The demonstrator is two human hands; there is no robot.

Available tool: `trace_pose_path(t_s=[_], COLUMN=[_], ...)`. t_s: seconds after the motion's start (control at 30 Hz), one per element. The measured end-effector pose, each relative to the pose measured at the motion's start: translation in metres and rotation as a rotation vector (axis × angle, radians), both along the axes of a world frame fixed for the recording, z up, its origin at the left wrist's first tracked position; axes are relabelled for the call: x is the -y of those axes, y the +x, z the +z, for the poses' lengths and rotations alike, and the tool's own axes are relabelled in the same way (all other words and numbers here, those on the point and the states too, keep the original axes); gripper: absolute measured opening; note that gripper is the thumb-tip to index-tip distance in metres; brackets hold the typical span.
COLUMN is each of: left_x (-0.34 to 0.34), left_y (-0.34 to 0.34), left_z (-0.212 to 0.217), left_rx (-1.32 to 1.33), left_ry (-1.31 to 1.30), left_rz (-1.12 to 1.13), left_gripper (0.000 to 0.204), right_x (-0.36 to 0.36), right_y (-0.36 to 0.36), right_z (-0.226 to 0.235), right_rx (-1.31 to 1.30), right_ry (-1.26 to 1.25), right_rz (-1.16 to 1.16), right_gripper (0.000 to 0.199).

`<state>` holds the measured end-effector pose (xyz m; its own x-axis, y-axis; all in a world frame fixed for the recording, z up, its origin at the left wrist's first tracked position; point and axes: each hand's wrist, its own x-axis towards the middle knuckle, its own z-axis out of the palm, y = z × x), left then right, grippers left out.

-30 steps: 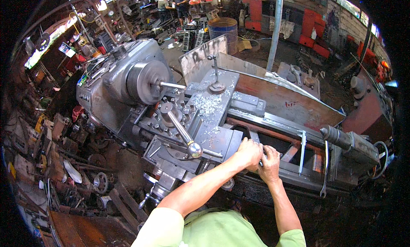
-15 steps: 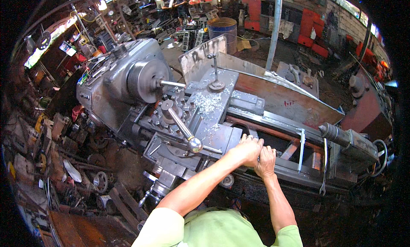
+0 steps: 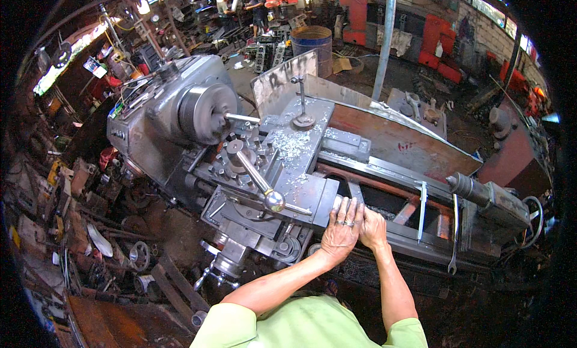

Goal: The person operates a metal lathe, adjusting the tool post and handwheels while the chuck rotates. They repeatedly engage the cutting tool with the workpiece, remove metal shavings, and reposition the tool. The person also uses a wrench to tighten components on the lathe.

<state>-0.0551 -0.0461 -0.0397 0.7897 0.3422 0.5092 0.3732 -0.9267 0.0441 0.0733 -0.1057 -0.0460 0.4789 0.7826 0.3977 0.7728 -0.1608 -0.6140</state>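
Observation:
My left hand (image 3: pixel 342 229), with a ring on one finger, has its fingers stretched out and held together. My right hand (image 3: pixel 374 229) presses against its side with the fingers curled; their tips and anything in them are hidden. Both hands are at the right end of the flat metal carriage (image 3: pixel 318 194) of a lathe. Left of them, a ball-ended lever (image 3: pixel 258 181) slants down from the tool post (image 3: pixel 235 148). A bright metal rod (image 3: pixel 243 117) sticks out of the chuck (image 3: pixel 209 114), whose face looks blurred.
Metal chips (image 3: pixel 293 142) lie on the carriage around a round-based stand (image 3: pixel 302 120). A caliper-like tool (image 3: pixel 422 211) and a wrench (image 3: pixel 454 237) rest across the bed, near the tailstock (image 3: pixel 490 197). Handwheels (image 3: pixel 223 267) jut out in front. A drum (image 3: pixel 311 48) and people stand behind.
My left hand has drawn back toward me and turned, its fingers going from curled to straight. My right hand stays beside it. The chuck and lever look unchanged.

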Motion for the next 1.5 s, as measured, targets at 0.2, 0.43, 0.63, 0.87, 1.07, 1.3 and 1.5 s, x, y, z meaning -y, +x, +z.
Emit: trace_pose_path(t_s=[0.2,0.43,0.63,0.87,1.07,1.3,1.5], left_x=[-0.011,-0.016,-0.025,-0.034,-0.041,-0.054,-0.066], left_y=[0.014,0.021,0.028,0.032,0.036,0.049,0.064], left_z=[-0.008,0.006,0.018,0.031,0.046,0.060,0.086], left_rx=[0.052,0.001,-0.046,-0.235,-0.397,-0.610,-0.853], left_ry=[0.064,0.066,0.062,-0.004,-0.083,-0.233,-0.386], left_rz=[-0.001,0.016,-0.011,-0.077,-0.145,-0.193,-0.239], left_gripper=[0.058,0.055,0.051,0.062,0.061,0.057,0.057], right_x=[0.001,-0.001,-0.003,0.012,0.037,0.028,0.016], right_y=[0.001,0.008,0.009,-0.009,-0.015,-0.015,0.002], right_z=[0.007,0.008,0.016,0.031,0.041,0.027,0.024], right_rx=[-0.224,-0.362,-0.453,-0.293,-0.003,0.266,0.349], right_ry=[-0.218,-0.244,-0.259,-0.020,-0.078,-0.117,-0.108], right_rz=[-0.066,-0.018,-0.006,-0.064,0.079,0.049,0.084], right_gripper=[0.036,0.046,0.047,0.031,0.061,0.063,0.048])
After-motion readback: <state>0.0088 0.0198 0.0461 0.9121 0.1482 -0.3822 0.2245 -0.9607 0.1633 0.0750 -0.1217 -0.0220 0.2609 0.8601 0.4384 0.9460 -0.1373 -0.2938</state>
